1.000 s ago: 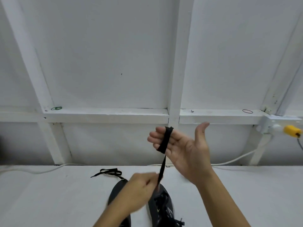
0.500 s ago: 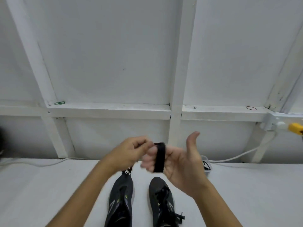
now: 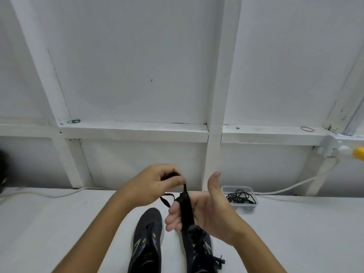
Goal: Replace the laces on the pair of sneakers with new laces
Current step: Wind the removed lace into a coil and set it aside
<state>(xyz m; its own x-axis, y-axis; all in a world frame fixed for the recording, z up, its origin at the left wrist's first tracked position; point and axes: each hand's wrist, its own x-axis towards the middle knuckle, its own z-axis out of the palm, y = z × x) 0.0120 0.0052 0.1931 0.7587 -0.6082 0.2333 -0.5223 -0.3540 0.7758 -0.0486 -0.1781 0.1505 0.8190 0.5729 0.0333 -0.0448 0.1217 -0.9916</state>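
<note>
Two dark sneakers stand side by side on the white table, toes away from me: the left sneaker has bare eyelets, the right sneaker still carries laces. A flat black lace is wound in several turns around the straight fingers of my right hand, which is held palm up with the thumb raised. My left hand pinches the free end of that lace just above the coil. A loop of lace hangs between the two hands.
A small clear plastic box holding black laces sits on the table to the right, by the wall. A white cable runs along the wall base. Rubber bands lie on the wall ledge; a yellow plug is at far right.
My left hand rose from beside the sneakers to the coil and has carried the lace round my right fingers; the coil is thicker. Both hands have dropped lower, over the sneakers.
</note>
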